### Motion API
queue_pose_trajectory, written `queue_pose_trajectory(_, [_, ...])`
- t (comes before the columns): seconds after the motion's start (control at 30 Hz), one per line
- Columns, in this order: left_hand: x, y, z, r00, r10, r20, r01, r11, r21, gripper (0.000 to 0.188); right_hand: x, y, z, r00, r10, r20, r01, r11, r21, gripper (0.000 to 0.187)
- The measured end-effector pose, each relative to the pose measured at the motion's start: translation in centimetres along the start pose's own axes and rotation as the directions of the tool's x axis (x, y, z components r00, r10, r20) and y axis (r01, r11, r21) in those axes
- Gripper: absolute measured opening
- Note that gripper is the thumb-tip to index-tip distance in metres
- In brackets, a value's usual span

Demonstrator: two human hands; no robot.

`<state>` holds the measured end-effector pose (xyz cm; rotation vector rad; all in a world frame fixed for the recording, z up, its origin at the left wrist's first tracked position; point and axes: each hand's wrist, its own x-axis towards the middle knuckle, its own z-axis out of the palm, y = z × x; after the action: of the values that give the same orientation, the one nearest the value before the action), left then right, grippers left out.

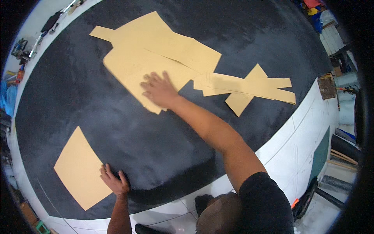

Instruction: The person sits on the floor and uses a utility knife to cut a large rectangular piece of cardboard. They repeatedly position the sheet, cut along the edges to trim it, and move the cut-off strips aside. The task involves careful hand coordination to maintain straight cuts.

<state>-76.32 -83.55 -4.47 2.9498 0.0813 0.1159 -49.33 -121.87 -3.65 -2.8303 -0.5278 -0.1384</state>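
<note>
My right arm reaches far forward, and my right hand [159, 90] rests with fingers spread on a large tan flat piece [128, 66], paper or thin card by its look. Another tan piece [183, 45] lies against it on the far side, partly overlapping. Nearer to me, my left hand [115, 180] is open, its fingertips on the right edge of a four-sided tan sheet [80, 169] and its thumb apart over the black sheet. All these pieces lie on a wide, smooth black sheet [163, 138]. Neither hand grips anything.
Several narrow tan strips [226, 82] lie to the right, crossed by a shorter tan piece [239, 103]. White surface [286, 134] shows beyond the black sheet's edge. Rolls of material [343, 148] are at the right, and tools [37, 46] line the far left edge.
</note>
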Motion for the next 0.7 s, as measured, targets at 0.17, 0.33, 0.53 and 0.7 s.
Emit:
queue_pose_trajectory(0.17, [0.2, 0.6, -0.6, 1.0, -0.025, 0.01, 0.025, 1.0, -0.005, 0.069, -1.6, 10.4, -2.4, 0.978, 0.209, -0.004, -0.209, 0.977, -0.041, 0.051])
queue_pose_trajectory(0.33, [0.4, 0.9, -1.0, 0.999, -0.041, 0.008, 0.041, 0.999, -0.014, 0.069, -6.5, 18.9, -5.9, 0.948, 0.317, -0.008, -0.314, 0.935, -0.167, 0.05])
queue_pose_trajectory(0.53, [0.5, 0.9, -0.3, 1.0, -0.005, 0.0, 0.005, 1.0, -0.026, 0.068, -11.8, 22.8, -9.1, 0.874, 0.401, -0.273, -0.476, 0.819, -0.32, 0.042])
queue_pose_trajectory(0.7, [0.1, -0.5, -0.4, 1.0, -0.013, -0.02, 0.013, 0.999, -0.032, 0.065, -16.6, 14.2, -8.1, 0.85, 0.319, -0.419, -0.43, 0.88, -0.202, 0.04])
